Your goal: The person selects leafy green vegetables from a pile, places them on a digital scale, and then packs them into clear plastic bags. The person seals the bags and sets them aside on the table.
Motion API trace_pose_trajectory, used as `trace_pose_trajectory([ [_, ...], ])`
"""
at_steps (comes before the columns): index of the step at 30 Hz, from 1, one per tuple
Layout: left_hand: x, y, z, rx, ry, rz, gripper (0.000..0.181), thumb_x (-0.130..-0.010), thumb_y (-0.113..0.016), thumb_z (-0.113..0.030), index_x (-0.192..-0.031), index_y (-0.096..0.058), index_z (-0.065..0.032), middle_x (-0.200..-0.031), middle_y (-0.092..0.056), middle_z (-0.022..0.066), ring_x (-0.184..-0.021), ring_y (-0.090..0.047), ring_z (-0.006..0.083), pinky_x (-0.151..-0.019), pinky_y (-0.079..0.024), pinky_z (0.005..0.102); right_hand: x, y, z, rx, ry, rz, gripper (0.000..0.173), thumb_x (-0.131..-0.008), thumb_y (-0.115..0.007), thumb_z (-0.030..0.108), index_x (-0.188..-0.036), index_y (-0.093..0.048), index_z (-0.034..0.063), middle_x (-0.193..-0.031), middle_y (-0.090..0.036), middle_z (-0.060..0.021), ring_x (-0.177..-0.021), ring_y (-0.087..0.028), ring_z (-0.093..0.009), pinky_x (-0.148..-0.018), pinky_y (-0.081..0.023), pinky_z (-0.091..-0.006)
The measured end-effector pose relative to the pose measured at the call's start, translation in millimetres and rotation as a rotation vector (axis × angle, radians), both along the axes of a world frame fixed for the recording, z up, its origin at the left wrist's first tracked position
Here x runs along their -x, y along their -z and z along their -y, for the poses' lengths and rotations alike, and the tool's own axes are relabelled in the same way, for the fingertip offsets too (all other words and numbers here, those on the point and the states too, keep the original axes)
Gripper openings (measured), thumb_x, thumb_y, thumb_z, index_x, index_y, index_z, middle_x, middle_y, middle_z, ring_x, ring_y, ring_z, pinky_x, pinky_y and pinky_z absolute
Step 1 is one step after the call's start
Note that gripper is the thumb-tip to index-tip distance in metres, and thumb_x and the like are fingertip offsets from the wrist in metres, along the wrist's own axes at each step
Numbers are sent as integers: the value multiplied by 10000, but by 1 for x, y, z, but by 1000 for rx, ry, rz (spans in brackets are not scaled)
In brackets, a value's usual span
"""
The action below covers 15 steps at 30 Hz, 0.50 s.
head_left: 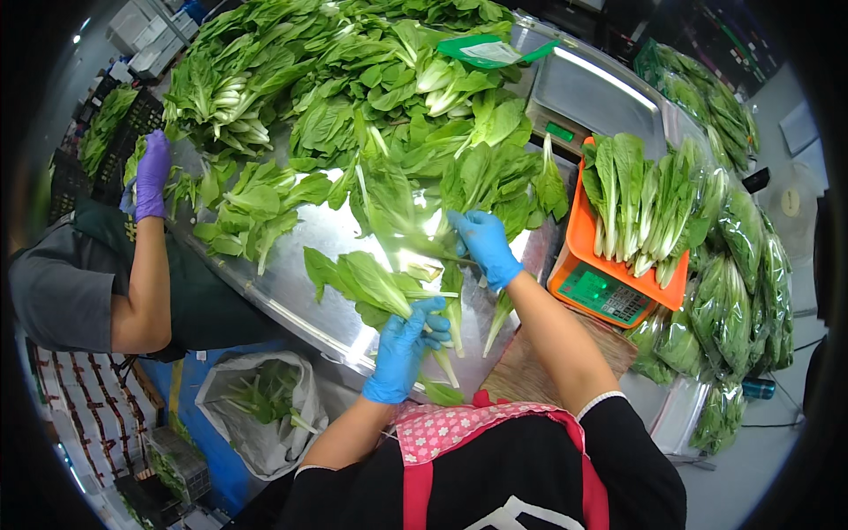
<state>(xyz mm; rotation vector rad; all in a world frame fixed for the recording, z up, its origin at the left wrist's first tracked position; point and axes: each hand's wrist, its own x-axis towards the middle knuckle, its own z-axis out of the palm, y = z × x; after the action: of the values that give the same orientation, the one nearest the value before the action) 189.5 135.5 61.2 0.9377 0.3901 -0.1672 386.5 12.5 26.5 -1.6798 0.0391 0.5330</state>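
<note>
My left hand (407, 341), in a blue glove, is closed around the pale stem of a leafy green vegetable (371, 275); its leaves point up and to the left above the metal table (298, 285). My right hand (487, 245), also gloved in blue, is held over the loose greens in the middle, its fingers bent beside some stems; whether it grips one cannot be told. Loose leaves and stems lie around both hands. To the right, an orange tray (576, 232) on a digital scale (606, 291) holds a row of greens with white stems (636, 199).
A large heap of greens (371, 66) covers the table's far side. A second scale (593, 99) stands behind the orange one. Bagged greens (729, 311) are piled at right. A co-worker's purple-gloved hand (152, 172) is at left. A white sack (265, 411) with leaves stands below the table edge.
</note>
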Motion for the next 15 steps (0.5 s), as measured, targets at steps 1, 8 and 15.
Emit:
trace_pose_trajectory([
  [1,-3,-2,1,-38,-35,12,429,-981,-526,-348,-1261,-551,-23,-955,-646,41,-811,-618,126,-710,-475,248,10,-13,6,-29,-34,-28,377,-914,-610,332,-718,-581,12,-610,-593,-89,-459,-542,-140,-455,-446,-300],
  [8,-21,-13,21,-245,-158,101,402,-976,-540,-146,-1346,-479,0,-1165,-587,68,-1029,-574,154,-922,-473,299,75,-56,57,22,-288,134,276,-967,-514,257,-846,-584,18,-654,-626,-89,-460,-550,-143,-431,-440,-292],
  [15,-9,-18,40,-1240,-155,522,311,-931,-587,-89,-1221,-560,18,-1131,-566,163,-1071,-549,228,-917,-447,307,113,-49,69,75,-340,325,239,-958,-502,202,-917,-594,-15,-697,-636,-152,-614,-636,-269,-569,-492,-372],
])
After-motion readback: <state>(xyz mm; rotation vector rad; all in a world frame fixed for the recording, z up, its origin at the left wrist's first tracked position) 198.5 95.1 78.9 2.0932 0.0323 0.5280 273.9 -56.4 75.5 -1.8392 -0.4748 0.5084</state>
